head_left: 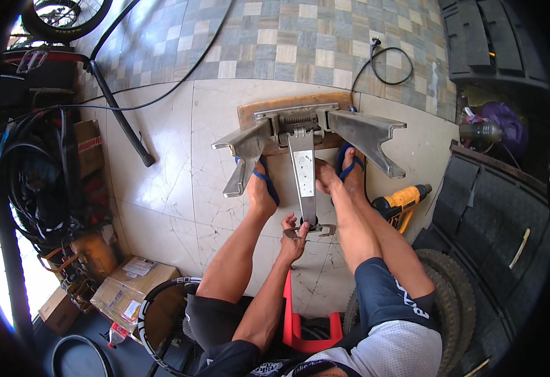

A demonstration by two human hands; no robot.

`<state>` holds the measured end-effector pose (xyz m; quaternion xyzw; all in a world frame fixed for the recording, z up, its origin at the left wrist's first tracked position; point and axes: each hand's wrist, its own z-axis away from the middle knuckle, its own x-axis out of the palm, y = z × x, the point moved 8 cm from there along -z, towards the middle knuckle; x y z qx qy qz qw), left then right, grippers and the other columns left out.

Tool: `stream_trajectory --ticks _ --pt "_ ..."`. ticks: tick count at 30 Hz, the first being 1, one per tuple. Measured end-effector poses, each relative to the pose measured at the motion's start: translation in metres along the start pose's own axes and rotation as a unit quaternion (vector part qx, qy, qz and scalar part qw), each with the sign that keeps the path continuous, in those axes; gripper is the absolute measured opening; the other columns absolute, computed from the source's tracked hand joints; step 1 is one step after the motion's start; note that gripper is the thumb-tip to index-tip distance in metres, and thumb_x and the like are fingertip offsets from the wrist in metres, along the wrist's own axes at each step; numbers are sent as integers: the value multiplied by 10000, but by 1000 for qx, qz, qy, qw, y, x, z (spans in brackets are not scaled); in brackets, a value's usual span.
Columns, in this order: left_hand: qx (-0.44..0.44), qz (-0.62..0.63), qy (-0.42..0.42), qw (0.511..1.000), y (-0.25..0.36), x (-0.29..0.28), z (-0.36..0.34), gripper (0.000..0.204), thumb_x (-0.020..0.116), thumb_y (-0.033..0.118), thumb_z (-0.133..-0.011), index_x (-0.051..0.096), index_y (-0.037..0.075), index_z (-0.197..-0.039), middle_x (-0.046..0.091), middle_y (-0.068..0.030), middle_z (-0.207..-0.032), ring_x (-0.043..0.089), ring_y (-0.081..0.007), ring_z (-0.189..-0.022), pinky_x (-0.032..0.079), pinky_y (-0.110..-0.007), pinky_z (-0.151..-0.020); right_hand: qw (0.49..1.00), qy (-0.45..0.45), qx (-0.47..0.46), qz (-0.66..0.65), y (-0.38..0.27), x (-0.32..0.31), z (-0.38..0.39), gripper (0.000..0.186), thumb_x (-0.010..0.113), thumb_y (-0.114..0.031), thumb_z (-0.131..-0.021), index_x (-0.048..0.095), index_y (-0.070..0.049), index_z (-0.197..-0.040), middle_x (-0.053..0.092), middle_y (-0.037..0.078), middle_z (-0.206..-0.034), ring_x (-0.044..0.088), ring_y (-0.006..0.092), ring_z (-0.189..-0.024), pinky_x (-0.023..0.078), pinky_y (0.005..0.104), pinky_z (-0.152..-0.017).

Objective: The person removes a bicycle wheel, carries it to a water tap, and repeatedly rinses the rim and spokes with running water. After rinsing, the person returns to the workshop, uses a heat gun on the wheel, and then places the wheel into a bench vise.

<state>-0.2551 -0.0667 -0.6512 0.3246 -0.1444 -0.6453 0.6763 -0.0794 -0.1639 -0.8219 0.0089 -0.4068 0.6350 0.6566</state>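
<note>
A steel wheel truing stand (pixel 356 130) is fixed on a wooden board (pixel 247 117) in front of me, between my feet. Its two wide forked arms flare left and right, and a spring (pixel 300 119) runs across the base. The narrow caliper arm (pixel 305 169) points toward me and ends in curved jaws (pixel 325 230). At those jaws my left hand (pixel 294 240) is closed, thumb and fingers gripping the left side. My right hand (pixel 327 178) lies against the caliper arm's right side higher up; its fingers reach behind the arm and are mostly hidden.
My sandaled feet flank the stand. A yellow-black power tool (pixel 403 201) lies to the right, by tires (pixel 447 283) and black cases (pixel 476 207). A red plastic piece (pixel 312 339) is between my legs. Cardboard boxes (pixel 124 289) and a rim (pixel 152 314) stand left; a cable (pixel 180 85) crosses the floor.
</note>
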Motion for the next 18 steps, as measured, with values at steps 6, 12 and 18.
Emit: stream_trajectory --ticks 6,12,18 --pt "-10 -9 19 1000 -11 -15 2 790 651 463 -975 228 50 -1498 452 -300 -1422 493 -389 -1323 398 -468 -1095 1000 -10 2 26 -15 44 -1 406 626 -349 -989 656 -19 -1222 704 51 -1113 657 123 -970 538 298 -817" --pt "-8 10 -35 999 11 15 -2 780 660 432 -977 225 48 -1499 438 -305 -1435 461 -393 -1363 376 -464 -1120 956 -24 -166 241 -40 -7 10 382 644 -308 -983 650 -23 -1237 698 48 -1119 658 134 -987 542 305 -842" --pt "-9 20 -15 1000 7 3 1 798 665 463 -968 233 51 -1498 405 -307 -1467 420 -390 -1404 348 -457 -1145 1000 -5 3 -26 -43 31 17 387 675 -290 -973 642 -50 -1275 690 27 -1141 660 147 -995 542 313 -857"
